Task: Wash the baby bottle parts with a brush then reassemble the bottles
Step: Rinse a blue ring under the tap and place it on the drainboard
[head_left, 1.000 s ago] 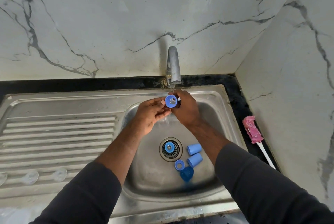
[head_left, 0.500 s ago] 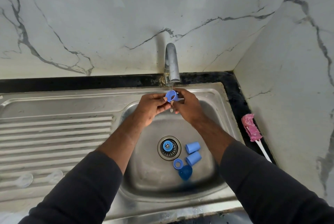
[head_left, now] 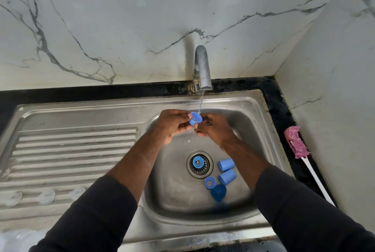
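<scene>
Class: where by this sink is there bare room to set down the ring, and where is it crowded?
Free: the drainboard left of the basin, beyond the clear teats; the basin floor left of the drain. Crowded: right of the drain, two caps, a ring and a darker piece.

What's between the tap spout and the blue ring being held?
Only a thin stream of water, running from the tap spout to the blue ring pinched by left hand and right hand; head view.

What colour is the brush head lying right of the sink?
Pink brush head, on a white handle; head view shows it.
</scene>
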Action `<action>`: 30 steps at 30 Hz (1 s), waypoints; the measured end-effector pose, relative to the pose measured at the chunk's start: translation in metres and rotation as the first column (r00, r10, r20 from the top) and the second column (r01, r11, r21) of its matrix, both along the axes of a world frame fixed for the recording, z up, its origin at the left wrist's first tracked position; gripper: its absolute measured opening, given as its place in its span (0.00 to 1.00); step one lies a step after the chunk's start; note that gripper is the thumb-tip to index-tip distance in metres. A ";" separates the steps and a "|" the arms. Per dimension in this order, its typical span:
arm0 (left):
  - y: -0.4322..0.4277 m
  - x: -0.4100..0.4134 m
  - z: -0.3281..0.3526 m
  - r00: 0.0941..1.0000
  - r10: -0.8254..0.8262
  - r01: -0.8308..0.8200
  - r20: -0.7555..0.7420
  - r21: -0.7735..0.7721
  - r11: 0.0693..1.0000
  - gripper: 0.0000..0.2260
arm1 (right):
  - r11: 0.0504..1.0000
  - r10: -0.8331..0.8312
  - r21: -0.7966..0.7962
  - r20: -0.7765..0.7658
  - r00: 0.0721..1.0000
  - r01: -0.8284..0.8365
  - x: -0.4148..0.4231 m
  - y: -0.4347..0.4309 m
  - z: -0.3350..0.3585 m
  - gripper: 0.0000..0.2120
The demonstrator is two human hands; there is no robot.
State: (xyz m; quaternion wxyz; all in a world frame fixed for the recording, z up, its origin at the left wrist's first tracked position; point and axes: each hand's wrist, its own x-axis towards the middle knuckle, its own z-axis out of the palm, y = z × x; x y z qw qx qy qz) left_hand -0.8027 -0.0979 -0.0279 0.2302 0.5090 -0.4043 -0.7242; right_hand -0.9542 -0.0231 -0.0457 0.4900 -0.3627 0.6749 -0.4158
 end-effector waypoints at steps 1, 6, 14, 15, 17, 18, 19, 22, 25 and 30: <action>-0.001 0.002 0.001 1.000 -0.006 0.007 0.018 -0.022 1.000 0.11 | 1.000 0.014 0.011 -0.020 1.000 -0.013 0.001 -0.002 0.000 0.13; -0.002 0.004 0.007 0.997 0.000 0.012 0.083 -0.150 0.989 0.15 | 1.000 0.006 -0.015 -0.118 0.993 -0.008 0.002 -0.013 0.003 0.20; -0.001 -0.011 -0.005 0.989 0.061 0.003 0.137 -0.422 0.907 0.14 | 0.985 -0.039 -0.172 -0.327 0.944 -0.018 -0.006 -0.017 0.015 0.18; -0.001 -0.014 -0.003 0.992 0.070 -0.022 0.107 -0.393 0.919 0.14 | 0.983 -0.037 -0.182 -0.355 0.934 -0.031 -0.008 -0.018 0.017 0.19; 0.001 -0.020 -0.003 0.996 0.068 -0.046 0.059 -0.320 0.946 0.13 | 0.983 -0.020 -0.177 -0.401 0.916 -0.056 -0.011 -0.018 0.018 0.20; 0.003 -0.023 -0.002 0.997 0.066 -0.055 0.032 -0.269 0.962 0.13 | 0.983 -0.010 -0.170 -0.420 0.908 -0.068 -0.012 -0.018 0.018 0.20; 0.004 -0.025 -0.002 0.998 0.065 -0.062 0.006 -0.214 0.975 0.13 | 0.984 -0.003 -0.162 -0.432 0.902 -0.075 -0.014 -0.017 0.017 0.20; 0.006 -0.030 -0.004 0.997 0.052 -0.055 -0.057 -0.052 0.997 0.10 | 0.989 -0.005 -0.135 -0.430 0.903 -0.059 -0.020 -0.013 0.013 0.17; 0.006 -0.031 -0.006 0.998 0.022 -0.021 -0.051 0.020 1.000 0.08 | 0.997 -0.017 -0.074 -0.356 0.934 -0.011 -0.025 -0.008 0.005 0.15; 0.006 -0.027 -0.008 0.979 -0.015 0.045 0.202 -0.145 0.988 0.02 | 0.998 0.035 -0.035 -0.293 0.956 -0.047 -0.019 -0.001 -0.001 0.15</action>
